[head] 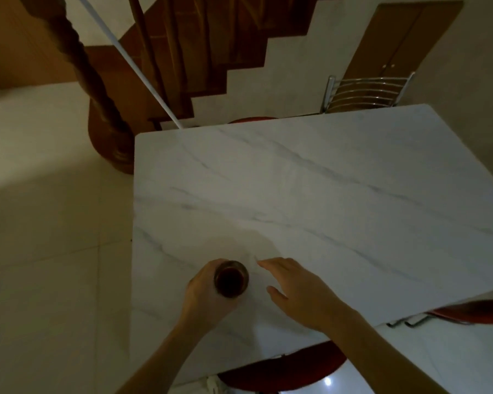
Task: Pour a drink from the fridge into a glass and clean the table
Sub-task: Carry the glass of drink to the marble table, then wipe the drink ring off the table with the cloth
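A glass [230, 278] filled with a dark drink stands near the left front part of the white marble table [310, 194]. My left hand [204, 291] is wrapped around the glass from the left side. My right hand [299, 288] hovers just to the right of the glass, palm down, fingers spread and holding nothing. A faint pale wet-looking patch [256, 243] shows on the tabletop just beyond the glass.
A red chair seat [282, 371] sits under the table's near edge and another red chair [473, 311] at the right. A metal-backed chair [365, 93] stands at the far side. A wooden staircase [182, 61] and its post [103, 123] rise at the left.
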